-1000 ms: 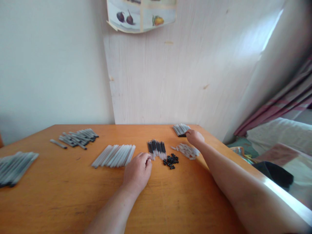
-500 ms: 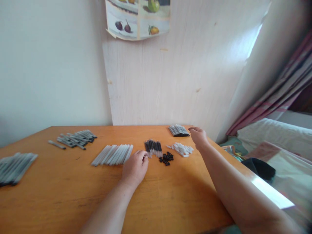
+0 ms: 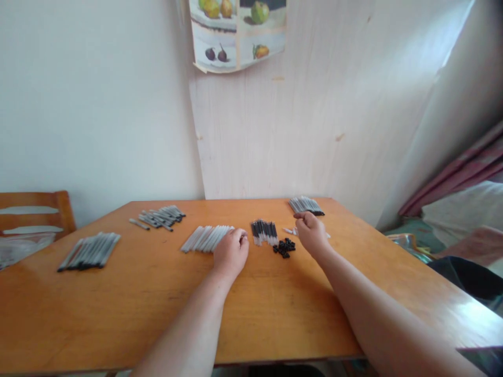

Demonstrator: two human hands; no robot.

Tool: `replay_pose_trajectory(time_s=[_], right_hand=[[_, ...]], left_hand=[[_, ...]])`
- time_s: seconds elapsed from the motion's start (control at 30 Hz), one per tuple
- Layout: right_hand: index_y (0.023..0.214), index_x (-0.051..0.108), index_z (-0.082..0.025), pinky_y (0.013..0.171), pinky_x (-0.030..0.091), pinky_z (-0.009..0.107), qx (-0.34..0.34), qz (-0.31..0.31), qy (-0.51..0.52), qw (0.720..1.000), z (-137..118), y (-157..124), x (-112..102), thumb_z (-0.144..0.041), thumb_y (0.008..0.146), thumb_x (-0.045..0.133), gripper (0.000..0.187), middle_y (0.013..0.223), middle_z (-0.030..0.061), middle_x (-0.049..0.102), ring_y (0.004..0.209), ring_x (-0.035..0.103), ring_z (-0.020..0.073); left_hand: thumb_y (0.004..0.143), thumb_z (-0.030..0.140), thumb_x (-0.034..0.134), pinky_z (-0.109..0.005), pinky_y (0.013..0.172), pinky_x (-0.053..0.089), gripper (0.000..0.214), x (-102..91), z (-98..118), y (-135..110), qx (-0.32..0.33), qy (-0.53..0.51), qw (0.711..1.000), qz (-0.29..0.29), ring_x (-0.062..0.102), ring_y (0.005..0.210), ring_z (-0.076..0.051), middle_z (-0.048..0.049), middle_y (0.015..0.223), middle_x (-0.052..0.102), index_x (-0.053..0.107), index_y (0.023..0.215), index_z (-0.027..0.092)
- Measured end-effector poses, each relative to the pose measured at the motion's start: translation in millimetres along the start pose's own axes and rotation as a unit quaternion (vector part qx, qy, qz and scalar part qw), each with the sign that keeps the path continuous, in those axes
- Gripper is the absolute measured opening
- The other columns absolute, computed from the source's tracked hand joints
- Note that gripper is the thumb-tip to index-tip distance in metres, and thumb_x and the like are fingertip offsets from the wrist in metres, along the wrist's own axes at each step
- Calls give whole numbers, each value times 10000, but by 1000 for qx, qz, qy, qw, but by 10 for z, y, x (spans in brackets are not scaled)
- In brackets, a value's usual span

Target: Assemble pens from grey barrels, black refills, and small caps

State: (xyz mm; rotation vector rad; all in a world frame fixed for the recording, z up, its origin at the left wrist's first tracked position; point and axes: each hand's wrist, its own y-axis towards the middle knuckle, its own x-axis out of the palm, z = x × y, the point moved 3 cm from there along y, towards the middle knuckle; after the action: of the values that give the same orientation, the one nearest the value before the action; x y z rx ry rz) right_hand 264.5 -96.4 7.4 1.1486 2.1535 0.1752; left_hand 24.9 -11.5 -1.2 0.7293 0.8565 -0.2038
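My left hand [image 3: 232, 252] rests on the table with its fingers curled in, by the right end of a row of white pen barrels [image 3: 204, 239]. Whatever it holds, if anything, is hidden. My right hand [image 3: 313, 233] is closed, thumb and forefinger together, above a heap of small white pieces [image 3: 292, 231] that it mostly covers; nothing can be made out in it. Between the hands lie black-and-clear pen refills [image 3: 264, 230] and a small pile of black caps [image 3: 284, 247]. Behind my right hand sits a bundle of pens with black ends [image 3: 305, 204].
Loose assembled pens [image 3: 159, 216] lie at the back left, and another row of pens [image 3: 91, 251] is nearer on the left. A wooden chair [image 3: 63, 214] stands beyond the table [image 3: 157, 309]. Fruit pictures [image 3: 238, 34] hang on the wall.
The view has turned left, bringing the chair in. My right hand has moved from beside the far pen bundle leftward and nearer, over the white pieces. My left hand stays near the barrels.
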Motion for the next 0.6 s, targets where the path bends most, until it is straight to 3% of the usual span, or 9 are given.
replay_pose_trajectory(time_s=[0.1,0.27,0.6], right_hand=[[1026,684,-241,689,409,275,-17,-41,-78,996,-6,-51,37,-319,793,464,330,829,45,691,815,606,213],[1028,678,-261,725,408,268,-37,-84,-108,990,-45,-87,44,-333,813,475,304,930,44,705,892,616,215],[1021,683,-270,742,408,283,-51,-91,-125,987,-41,-89,54,-321,819,465,302,971,48,711,936,620,235]], left_hand=[[871,244,449,-283,831,423,231,-97,-109,50,-33,20,998,39,584,964,-178,-73,1038,674,632,999,186],[844,240,471,-353,870,399,229,-262,-279,52,-114,139,982,66,559,982,-229,-88,1025,667,652,979,202],[783,353,566,-465,881,348,154,-245,-308,-53,-134,225,965,18,450,1126,-327,-100,1082,606,647,868,253]])
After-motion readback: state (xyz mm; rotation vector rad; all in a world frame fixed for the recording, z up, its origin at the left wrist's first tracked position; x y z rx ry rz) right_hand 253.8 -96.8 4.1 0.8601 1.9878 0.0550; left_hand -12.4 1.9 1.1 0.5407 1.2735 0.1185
